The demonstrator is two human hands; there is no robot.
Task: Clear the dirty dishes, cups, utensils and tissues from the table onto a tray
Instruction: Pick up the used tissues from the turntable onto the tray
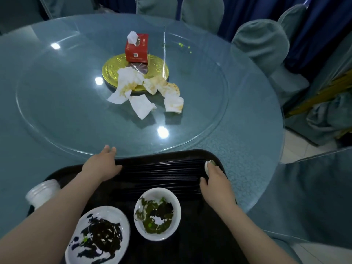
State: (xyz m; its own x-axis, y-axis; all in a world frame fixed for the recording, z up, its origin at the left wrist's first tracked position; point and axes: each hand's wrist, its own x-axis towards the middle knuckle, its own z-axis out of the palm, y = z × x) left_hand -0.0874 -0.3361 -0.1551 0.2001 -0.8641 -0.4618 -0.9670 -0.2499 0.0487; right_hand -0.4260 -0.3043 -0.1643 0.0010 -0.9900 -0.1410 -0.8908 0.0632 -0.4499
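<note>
Two dirty dishes already sit on my tray [190, 248], a plate [99, 235] close to me and a bowl [157, 213] just past it, and white cups [42, 193] lie by its left edge. If I bump the tray, the bowl could slide. My right hand [216, 184] holds a small white spoon [207, 164] at the tray's far corner; it could drop. My left hand [102, 164] is flat on the far rim, fingers out, holding nothing. Far off on the bench [47, 130], the messy tissues [144, 92] lie by a gold plate [111, 70]; reaching them might tip the red tissue box [137, 49].
</note>
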